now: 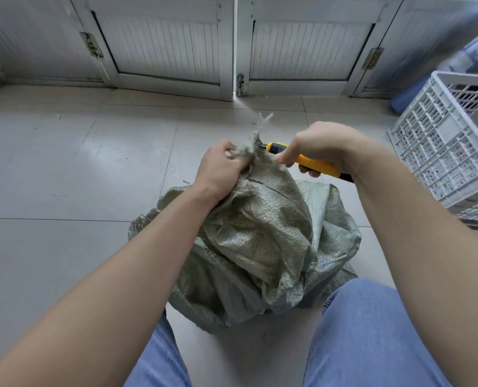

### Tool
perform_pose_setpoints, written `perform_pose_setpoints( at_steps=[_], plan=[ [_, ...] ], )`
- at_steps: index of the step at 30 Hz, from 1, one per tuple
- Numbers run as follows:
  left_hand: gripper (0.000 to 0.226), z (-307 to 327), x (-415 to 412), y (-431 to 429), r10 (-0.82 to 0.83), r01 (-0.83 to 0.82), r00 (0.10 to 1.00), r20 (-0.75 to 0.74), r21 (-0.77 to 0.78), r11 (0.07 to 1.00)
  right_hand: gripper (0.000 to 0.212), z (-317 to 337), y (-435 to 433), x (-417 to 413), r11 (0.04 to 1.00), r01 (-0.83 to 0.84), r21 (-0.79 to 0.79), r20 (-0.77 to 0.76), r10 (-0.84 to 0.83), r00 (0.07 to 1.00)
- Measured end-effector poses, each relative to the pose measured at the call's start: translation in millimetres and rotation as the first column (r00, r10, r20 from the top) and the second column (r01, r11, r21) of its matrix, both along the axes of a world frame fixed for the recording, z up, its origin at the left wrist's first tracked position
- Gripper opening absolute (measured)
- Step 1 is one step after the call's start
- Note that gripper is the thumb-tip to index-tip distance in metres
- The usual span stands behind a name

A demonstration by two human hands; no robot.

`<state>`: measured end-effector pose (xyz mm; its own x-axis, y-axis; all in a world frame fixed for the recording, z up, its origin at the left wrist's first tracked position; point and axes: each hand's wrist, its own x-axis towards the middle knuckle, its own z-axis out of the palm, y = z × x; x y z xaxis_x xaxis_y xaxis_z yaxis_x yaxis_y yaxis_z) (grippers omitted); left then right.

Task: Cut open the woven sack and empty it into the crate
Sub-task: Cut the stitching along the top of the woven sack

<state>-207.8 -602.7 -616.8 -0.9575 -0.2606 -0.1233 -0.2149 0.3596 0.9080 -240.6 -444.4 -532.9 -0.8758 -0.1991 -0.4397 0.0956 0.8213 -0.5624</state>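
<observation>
Grey-green woven sack; yellow knife (black trim); white lattice crate.

Pale grey floor tiles run back to a row of white louvred doors along the far edge; rusted hinges sit on the frames; a slide bolt stands at the foot of the middle gap; a blue object, blurred, lies in the far right corner.
</observation>
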Motion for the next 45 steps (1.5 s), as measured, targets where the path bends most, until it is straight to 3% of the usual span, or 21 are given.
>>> perform_pose_setpoints(
  at_steps=[1, 3, 8, 15, 21, 28, 35, 37, 40, 43, 45],
  plan=[
    [0.014, -0.3, -2.5, -0.7, 0.034, -0.034, 0.999, 0.001, -0.008, 0.999, 0.026, 1.1, 1.7, 0.2, 1.0, -0.003, 0.019, -0.018, 0.003, 1.0],
    [0.022, -0.7, -5.0, -2.9, 0.097, -0.1, 0.993, 0.063, 0.045, 0.994, 0.028, 4.4, 6.4, 1.0, 0.998, -0.012, 0.064, -0.041, 0.015, 0.999],
    [0.026, 3.8, -1.1, -1.6, 0.123, -0.177, 0.979, 0.165, 0.371, 0.912, 0.032, 14.7, 10.9, 1.1, 0.992, -0.064, 0.106, -0.069, 0.071, 0.995],
    [0.026, 12.9, 3.1, 1.9, 0.113, -0.199, 0.975, 0.191, 0.53, 0.824, 0.031, 10.4, -5.0, 2.8, 0.973, -0.153, 0.175, -0.072, 0.168, 0.983],
    [0.025, 12.5, 5.5, 0.1, 0.135, -0.225, 0.97, 0.204, 0.533, 0.815, 0.031, 11.4, -4.7, 2.8, 0.966, -0.166, 0.196, -0.054, 0.179, 0.982],
    [0.026, 14.7, 5.4, 0.5, 0.111, -0.207, 0.971, 0.21, 0.517, 0.831, 0.03, -0.4, -7.6, -0.2, 0.994, 0.006, 0.106, -0.16, 0.011, 0.987],
    [0.035, 15.6, 2.2, 1.0, 0.082, -0.133, 0.981, 0.173, 0.304, 0.943, 0.027, -3.5, -3.3, -5.8, 0.99, 0.124, 0.069, -0.224, -0.106, 0.969],
    [0.036, 13.5, 2.8, -1.6, 0.067, -0.115, 0.984, 0.166, 0.296, 0.948, 0.029, -2.6, 0.9, -5.9, 0.99, 0.093, 0.107, -0.191, -0.072, 0.979],
    [0.054, 9.0, 6.2, -6.6, -0.001, -0.072, 0.982, 0.19, 0.376, 0.924, 0.03, 4.3, 8.3, -5.9, 0.986, 0.021, 0.164, -0.179, 0.009, 0.984],
    [0.022, 4.0, 7.6, -3.8, 0.013, -0.082, 0.989, 0.146, 0.476, 0.876, 0.032, 9.5, 9.2, -3.1, 0.97, -0.094, 0.224, -0.132, 0.126, 0.983],
    [0.013, 2.3, 6.1, -2.5, 0.06, -0.129, 0.986, 0.153, 0.496, 0.859, 0.032, 10.2, 8.5, -0.4, 0.95, -0.174, 0.259, -0.052, 0.194, 0.98]
  ],
)
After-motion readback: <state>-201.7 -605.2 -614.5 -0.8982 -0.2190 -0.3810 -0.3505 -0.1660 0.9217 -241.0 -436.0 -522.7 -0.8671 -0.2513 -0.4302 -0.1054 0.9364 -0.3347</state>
